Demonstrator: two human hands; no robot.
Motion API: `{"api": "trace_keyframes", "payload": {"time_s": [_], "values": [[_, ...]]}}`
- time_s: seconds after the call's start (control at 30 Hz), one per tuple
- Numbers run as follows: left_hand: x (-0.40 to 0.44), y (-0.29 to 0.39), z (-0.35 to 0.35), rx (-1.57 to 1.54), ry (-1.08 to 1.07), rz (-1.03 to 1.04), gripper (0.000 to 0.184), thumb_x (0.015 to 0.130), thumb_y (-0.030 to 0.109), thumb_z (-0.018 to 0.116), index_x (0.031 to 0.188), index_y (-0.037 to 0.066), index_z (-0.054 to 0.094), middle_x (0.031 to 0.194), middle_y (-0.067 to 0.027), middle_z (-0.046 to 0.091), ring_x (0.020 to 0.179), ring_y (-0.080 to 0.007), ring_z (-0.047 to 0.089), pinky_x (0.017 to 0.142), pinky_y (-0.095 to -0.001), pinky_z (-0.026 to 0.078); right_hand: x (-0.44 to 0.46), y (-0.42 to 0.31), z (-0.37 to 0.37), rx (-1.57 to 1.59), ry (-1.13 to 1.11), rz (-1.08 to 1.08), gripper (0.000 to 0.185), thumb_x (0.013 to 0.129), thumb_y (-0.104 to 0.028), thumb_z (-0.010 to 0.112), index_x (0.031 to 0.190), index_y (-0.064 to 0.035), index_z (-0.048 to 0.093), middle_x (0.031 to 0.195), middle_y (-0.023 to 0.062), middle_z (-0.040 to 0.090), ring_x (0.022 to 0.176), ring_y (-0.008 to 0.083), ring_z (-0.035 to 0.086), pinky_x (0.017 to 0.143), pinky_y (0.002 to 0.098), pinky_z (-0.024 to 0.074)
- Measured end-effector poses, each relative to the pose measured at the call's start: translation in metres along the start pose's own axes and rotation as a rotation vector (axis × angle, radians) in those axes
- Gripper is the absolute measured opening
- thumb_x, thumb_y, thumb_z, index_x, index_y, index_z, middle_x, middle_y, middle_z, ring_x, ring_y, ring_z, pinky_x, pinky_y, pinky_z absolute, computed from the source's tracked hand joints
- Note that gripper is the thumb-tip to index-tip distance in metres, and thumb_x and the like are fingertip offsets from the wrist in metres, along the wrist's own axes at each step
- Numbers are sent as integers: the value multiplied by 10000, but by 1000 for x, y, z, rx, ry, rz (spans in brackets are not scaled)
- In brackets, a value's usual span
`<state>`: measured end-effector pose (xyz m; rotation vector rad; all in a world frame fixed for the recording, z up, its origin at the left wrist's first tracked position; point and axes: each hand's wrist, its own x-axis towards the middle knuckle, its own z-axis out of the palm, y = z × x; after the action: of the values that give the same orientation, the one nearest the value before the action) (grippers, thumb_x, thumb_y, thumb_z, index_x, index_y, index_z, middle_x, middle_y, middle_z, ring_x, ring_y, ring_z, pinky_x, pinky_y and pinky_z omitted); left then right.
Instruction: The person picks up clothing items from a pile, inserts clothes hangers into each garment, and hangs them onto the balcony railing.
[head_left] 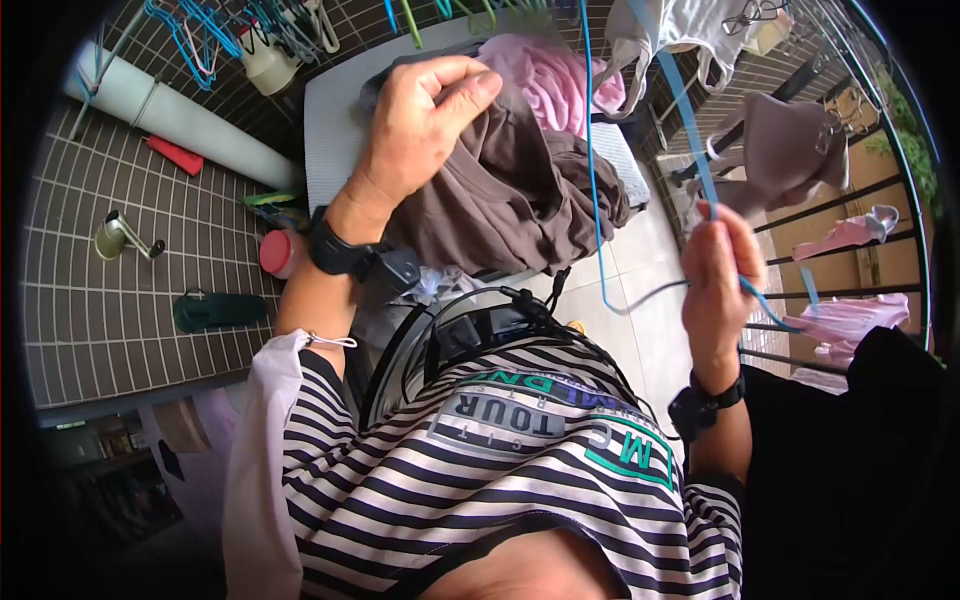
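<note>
My left hand (425, 125) is closed, its thumb pressed near its curled index finger, over a brown garment (520, 190); what it holds, if anything, is hidden. My right hand (715, 275) is wrapped round a thin blue hanger (597, 200), whose long side runs upward between my hands. The brown garment lies heaped beside a pink cloth (545, 75) on a light ribbed surface (335, 130).
Hangers (200, 45) hang at the upper left above a grey pipe (210, 125). A pink container (282, 253) stands by the tiled wall. Brown and pink clothes (785, 150) hang by a black railing (915, 240) on the right. A pale cloth (265, 460) hangs at the lower left.
</note>
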<state>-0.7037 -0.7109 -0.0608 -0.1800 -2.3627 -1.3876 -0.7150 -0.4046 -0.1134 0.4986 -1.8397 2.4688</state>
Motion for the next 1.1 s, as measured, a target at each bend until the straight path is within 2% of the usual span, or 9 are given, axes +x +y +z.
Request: {"api": "trace_keyframes", "payload": {"time_s": [0.2,0.3,0.33,0.4,0.5,0.7,0.9,1.03,1.1], "values": [[36,5,16,-222,-215,-144,217,909,181,643,980,-22,674,858,39,632,795,-19,526,715,-192,418,32,-78,23,315,-385,-554,338,995,-224,465,1266,-29,515,653,-11,405,568,92,315,541,268,268],[32,17,26,-364,-256,-154,212,884,146,656,1001,-29,672,888,-1,671,815,-39,587,737,-192,451,52,-92,33,339,-615,-666,311,1003,-275,453,1237,-106,567,690,-22,387,641,111,305,591,285,250],[32,35,22,-424,-307,-175,207,880,136,653,1003,-31,671,888,-9,675,813,-48,599,736,-196,462,56,-83,33,333,-525,-674,328,988,-227,477,1234,-25,557,708,9,467,623,108,374,576,266,297],[33,48,9,-519,-334,-225,189,874,102,638,1005,-31,666,881,-41,684,785,-82,639,712,-210,504,61,-56,29,352,-448,-571,322,962,-160,523,1154,91,586,777,67,591,646,116,489,580,240,375],[26,64,-27,-740,-276,-167,202,843,129,677,987,-11,671,907,-45,683,845,-100,627,800,-220,458,58,-30,17,242,-376,-285,268,918,-149,630,1087,56,652,744,36,595,664,90,505,599,223,405],[38,26,-56,-564,-173,-83,141,854,77,648,967,-6,666,916,-55,689,852,-105,636,819,-218,467,35,-45,-1,-333,-314,-163,174,899,-62,638,1038,31,687,675,1,579,594,41,483,527,194,396],[46,-41,-21,-730,-108,-161,123,844,61,621,914,-25,675,829,-18,668,746,-73,578,728,-201,441,12,-73,4,-629,-281,18,155,893,-50,608,992,30,697,611,-9,534,555,34,452,494,202,368],[46,-44,24,-712,58,-157,141,792,91,611,829,-20,690,762,-16,656,731,-92,569,709,-229,433,-10,-92,-3,-561,-181,254,148,879,-35,614,979,38,695,623,-17,543,558,41,461,493,206,366],[45,-27,53,-726,-32,-74,118,816,65,605,843,-19,683,788,-20,657,723,-85,582,696,-220,441,-34,-83,-7,-714,-137,256,135,862,-20,630,965,47,687,656,-3,582,581,45,486,517,210,384]]}}
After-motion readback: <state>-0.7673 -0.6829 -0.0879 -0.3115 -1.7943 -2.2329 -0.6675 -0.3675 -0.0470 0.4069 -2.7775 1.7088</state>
